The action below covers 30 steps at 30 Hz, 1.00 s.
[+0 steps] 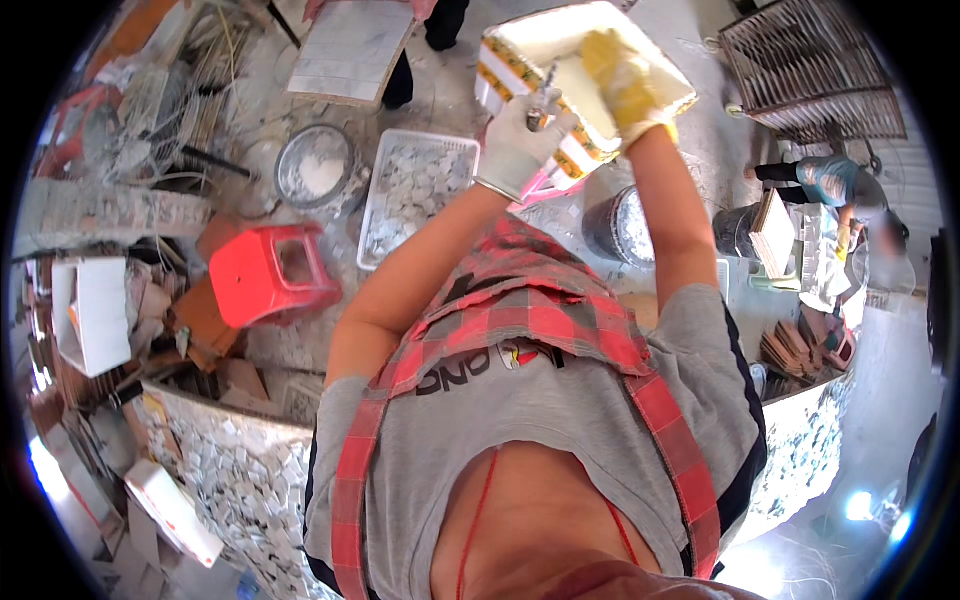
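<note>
My left hand (522, 145), in a white glove, is closed around a slim grey metal tool (548, 82) whose kind I cannot make out; its tip points up. That hand is at the near left wall of a white foam box (490, 82) with yellow-patterned tape. My right hand (622, 85), in a yellow glove, reaches over the box's right side, with fingers stretched out along the inside. A pale layer covers the box's bottom. Something pink (545, 185) shows beneath the box, beside my left wrist.
Left of me are a white tray (365, 225) of small pale pieces, a round tub (290, 165) of white material and a red stool (240, 280). A dark bucket (605, 228) stands below my right forearm. Another person (835, 185) is at the right; a metal rack (810, 60) stands behind.
</note>
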Tool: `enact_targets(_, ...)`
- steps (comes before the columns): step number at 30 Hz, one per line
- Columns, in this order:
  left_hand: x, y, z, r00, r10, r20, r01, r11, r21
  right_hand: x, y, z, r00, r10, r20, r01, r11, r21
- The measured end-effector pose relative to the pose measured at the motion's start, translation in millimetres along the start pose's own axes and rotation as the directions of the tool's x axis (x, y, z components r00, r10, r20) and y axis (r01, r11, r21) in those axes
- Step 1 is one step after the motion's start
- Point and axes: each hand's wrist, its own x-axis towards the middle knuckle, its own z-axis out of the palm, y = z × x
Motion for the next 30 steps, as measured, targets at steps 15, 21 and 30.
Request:
enact_targets(15,92,-39,124,0.953,0.291,-0.077,-0.114,0.587,0.802,74,-57,108,0.959,0.036,0.282,-0.267,0.462,0.846)
enact_targets(21,153,-90,184,0.983,0.109,-0.145,0.082,0.448,0.89,98,-32,157,0.976,-0.077,0.203,-0.151,0.43,0.89)
enact_targets(30,193,-110,262,0.994,0.106,-0.04,0.004,0.317,0.948,91,-2,249,0.998,-0.042,0.05,-0.023,0.483,0.875)
